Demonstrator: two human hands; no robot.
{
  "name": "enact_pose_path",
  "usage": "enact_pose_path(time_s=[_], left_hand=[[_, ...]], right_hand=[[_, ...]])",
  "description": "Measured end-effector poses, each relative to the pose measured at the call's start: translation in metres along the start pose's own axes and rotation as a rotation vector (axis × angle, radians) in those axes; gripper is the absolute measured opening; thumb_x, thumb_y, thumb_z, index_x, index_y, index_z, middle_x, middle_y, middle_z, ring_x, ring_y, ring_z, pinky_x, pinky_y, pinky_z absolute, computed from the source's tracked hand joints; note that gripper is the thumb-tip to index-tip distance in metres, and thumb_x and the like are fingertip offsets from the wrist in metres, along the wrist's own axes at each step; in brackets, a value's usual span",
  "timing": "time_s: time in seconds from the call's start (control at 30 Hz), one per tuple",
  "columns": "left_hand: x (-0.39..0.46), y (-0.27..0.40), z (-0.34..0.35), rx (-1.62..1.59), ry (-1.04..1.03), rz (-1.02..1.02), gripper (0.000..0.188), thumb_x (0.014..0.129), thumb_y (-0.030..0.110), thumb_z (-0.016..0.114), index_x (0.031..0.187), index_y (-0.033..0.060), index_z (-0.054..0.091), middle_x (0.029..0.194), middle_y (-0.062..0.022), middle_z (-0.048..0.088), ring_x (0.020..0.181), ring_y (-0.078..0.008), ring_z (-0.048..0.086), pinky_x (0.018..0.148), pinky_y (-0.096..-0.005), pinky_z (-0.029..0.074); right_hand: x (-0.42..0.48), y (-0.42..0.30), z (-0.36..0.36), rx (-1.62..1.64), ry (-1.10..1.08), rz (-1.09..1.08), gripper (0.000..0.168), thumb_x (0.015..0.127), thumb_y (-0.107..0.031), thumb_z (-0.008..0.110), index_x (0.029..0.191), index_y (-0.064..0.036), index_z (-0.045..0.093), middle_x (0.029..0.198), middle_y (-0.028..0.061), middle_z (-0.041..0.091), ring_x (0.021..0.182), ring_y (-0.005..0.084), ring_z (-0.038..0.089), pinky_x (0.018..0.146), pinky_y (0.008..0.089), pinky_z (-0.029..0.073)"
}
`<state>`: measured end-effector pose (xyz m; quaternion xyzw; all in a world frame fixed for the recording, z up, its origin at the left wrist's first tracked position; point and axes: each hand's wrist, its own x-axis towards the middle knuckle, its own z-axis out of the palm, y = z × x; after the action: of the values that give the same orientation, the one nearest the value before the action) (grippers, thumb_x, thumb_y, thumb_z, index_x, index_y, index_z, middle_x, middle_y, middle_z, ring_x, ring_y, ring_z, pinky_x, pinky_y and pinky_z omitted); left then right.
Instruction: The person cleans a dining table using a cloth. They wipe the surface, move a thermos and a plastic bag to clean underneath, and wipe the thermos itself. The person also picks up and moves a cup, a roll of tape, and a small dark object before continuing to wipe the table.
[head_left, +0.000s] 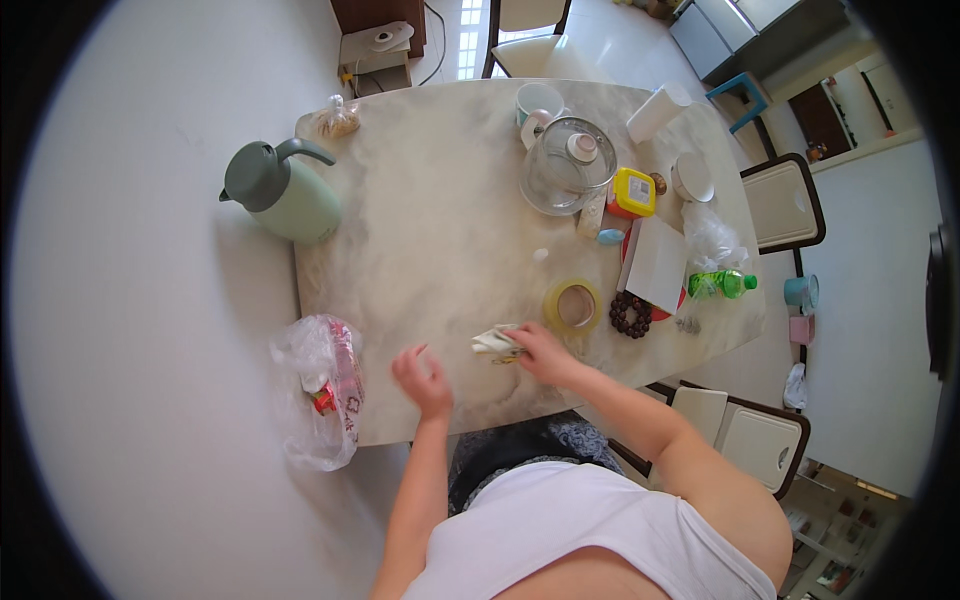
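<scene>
My right hand (546, 354) grips a crumpled whitish cloth or paper (496, 342) near the front of the marbled table (435, 225). A small yellowish thing shows under it; what it is I cannot tell. Left of it, my left hand (424, 382) is raised near the front edge, fingers apart and holding nothing. Just beyond my right hand lies a roll of clear tape (572, 307), with a dark bead bracelet (630, 315) to its right. A plastic bag (322, 394) with red items inside hangs over the table's left front corner.
A green thermal jug (289, 196) stands at the left edge, a tied bag of food (337, 120) behind it. Toward the back right are a lidded glass pot (564, 169), a yellow-lidded tub (632, 193), a white box (652, 262), a green bottle (720, 284) and a bowl (691, 178).
</scene>
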<state>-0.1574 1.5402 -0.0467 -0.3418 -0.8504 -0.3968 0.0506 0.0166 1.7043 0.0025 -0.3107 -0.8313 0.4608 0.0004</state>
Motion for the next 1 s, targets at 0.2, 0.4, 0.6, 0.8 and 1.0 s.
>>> enact_pose_path(time_s=[0.2,0.4,0.6,0.8,1.0], left_hand=[[0.087,0.117,0.091,-0.421,-0.530,0.016,0.066,0.077,0.012,0.067,0.135,0.0029,0.037,0.135,-0.0190,0.040,0.125,-0.0370,0.039,0.106,-0.0406,0.034],[0.086,0.133,0.163,-0.262,-0.624,0.075,0.056,0.079,0.010,0.065,0.131,0.0090,0.045,0.131,-0.0170,0.047,0.120,-0.0355,0.045,0.099,-0.0420,0.041],[0.084,0.111,0.145,-0.281,-0.553,-0.145,0.027,0.088,0.010,0.057,0.114,0.0064,0.056,0.108,-0.0157,0.060,0.100,-0.0343,0.056,0.085,-0.0436,0.046],[0.067,0.074,0.047,-0.446,-0.067,-0.324,0.022,0.091,0.008,0.057,0.111,0.0023,0.057,0.105,-0.0133,0.061,0.090,-0.0275,0.059,0.078,-0.0343,0.048],[0.049,0.049,-0.011,-0.536,-0.001,-0.412,0.021,0.091,0.007,0.056,0.110,-0.0014,0.057,0.111,-0.0077,0.061,0.083,-0.0146,0.059,0.071,-0.0264,0.048]], right_hand=[[-0.021,0.024,-0.101,0.152,-0.088,0.180,0.050,0.079,-0.004,0.055,0.128,-0.002,0.052,0.111,0.0153,0.057,0.105,0.0266,0.056,0.091,0.0341,0.044],[0.043,0.077,-0.155,0.054,0.238,0.255,0.055,0.076,-0.008,0.059,0.129,0.002,0.048,0.115,0.0189,0.057,0.102,0.0288,0.060,0.087,0.0340,0.048],[0.126,0.085,-0.102,-0.562,0.371,0.189,0.049,0.078,-0.018,0.066,0.120,0.003,0.053,0.109,0.0223,0.056,0.093,0.0402,0.059,0.081,0.0437,0.048],[0.136,0.032,0.004,-0.125,0.504,0.410,0.039,0.085,-0.006,0.049,0.123,0.002,0.051,0.114,0.0221,0.053,0.096,0.0378,0.056,0.084,0.0431,0.047],[0.071,0.009,0.072,-0.461,0.239,-0.184,0.038,0.086,-0.004,0.049,0.123,-0.002,0.054,0.105,0.0173,0.055,0.093,0.0316,0.054,0.077,0.0418,0.048]])
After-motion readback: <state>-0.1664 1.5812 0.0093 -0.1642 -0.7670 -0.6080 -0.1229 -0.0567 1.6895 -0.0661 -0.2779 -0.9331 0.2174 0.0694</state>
